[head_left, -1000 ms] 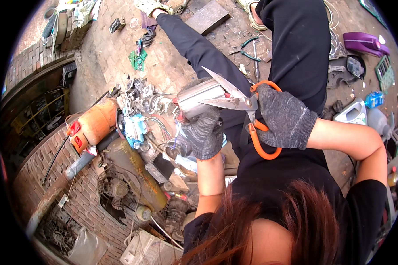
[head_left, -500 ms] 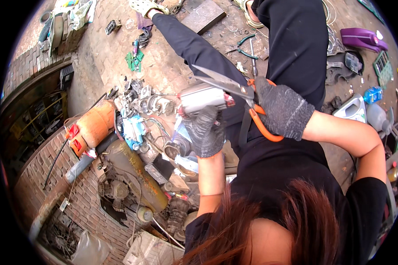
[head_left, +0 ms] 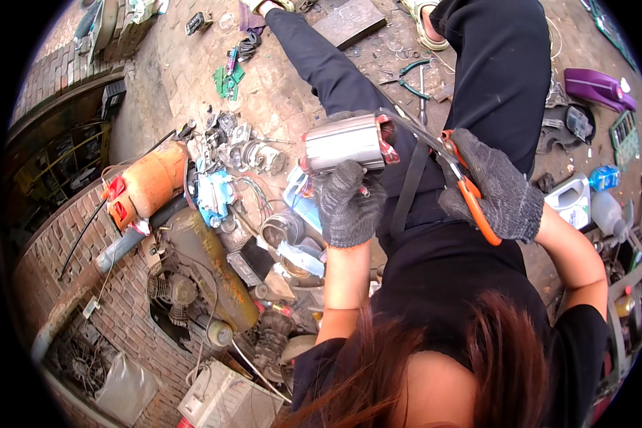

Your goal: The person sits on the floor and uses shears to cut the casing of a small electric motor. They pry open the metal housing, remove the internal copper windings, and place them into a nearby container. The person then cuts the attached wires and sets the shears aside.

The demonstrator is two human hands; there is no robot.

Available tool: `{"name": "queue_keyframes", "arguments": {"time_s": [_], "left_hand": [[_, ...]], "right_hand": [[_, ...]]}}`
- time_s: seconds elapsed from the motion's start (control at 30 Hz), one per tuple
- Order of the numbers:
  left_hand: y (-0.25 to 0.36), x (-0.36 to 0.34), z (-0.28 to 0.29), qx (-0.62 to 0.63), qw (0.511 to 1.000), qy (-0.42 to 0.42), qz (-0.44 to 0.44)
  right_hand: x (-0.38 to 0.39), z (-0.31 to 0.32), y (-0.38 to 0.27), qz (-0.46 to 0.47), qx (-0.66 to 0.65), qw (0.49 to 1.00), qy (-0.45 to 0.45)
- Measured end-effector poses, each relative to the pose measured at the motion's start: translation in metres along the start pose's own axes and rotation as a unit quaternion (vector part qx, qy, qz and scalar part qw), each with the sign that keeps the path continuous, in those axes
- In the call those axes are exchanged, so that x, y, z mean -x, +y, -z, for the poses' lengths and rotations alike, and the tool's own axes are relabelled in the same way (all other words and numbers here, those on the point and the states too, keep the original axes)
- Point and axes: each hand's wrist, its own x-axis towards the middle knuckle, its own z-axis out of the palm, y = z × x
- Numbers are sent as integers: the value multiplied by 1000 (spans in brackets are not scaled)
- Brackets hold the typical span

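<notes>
Gloved hands: two, left hand point(head_left: 351, 203) and right hand point(head_left: 496, 187). Metal cylinder point(head_left: 344, 143): one. Orange-handled shears point(head_left: 479, 212): one pair, two handles showing. Trouser legs point(head_left: 496, 85): two. Pale shoes point(head_left: 426, 32): two, both partly cut off. On the floor point(head_left: 171, 93): green-handled pliers point(head_left: 411, 88), one pair; thin rod-shaped tool point(head_left: 423, 110), one; flat metal slab point(head_left: 349, 23), one; small black box point(head_left: 197, 23), one. Jugs: two, a purple jug point(head_left: 598, 89) and a white jug point(head_left: 572, 198). Blue container point(head_left: 605, 177): one. Green gridded tray point(head_left: 625, 135): one. Orange tank point(head_left: 150, 180): one. Rusty olive cylinder point(head_left: 225, 278): one. Metal parts point(head_left: 253, 155) in the heap: many, too tangled to count.
</notes>
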Motion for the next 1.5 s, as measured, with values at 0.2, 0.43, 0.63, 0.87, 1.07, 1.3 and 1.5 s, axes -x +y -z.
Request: {"name": "queue_keyframes", "arguments": {"time_s": [0.2, 0.43, 0.63, 0.87, 1.07, 1.3, 1.5], "left_hand": [[4, -2, 4, -24, 996, 68, -61], [6, -4, 6, -55, 994, 58, -74], [4, -1, 8, -60, 991, 95, -68], [6, -8, 0, -72, 993, 51, -74], [4, -10, 1, -59, 993, 50, -87], [4, -13, -2, -29, 994, 61, -84], [3, -15, -3, -63, 987, 88, -116]], "right_hand": [[7, 9, -9, -84, -9, 994, -70], [10, 3, -10, -91, 26, 992, -86], [11, 0, -9, -81, 38, 992, -86], [11, -1, -7, -93, 46, 990, -95], [11, -2, -6, -87, 52, 990, -97], [9, -2, -10, -77, 61, 990, -104], [7, -7, -11, -158, 145, 966, -143]]}}
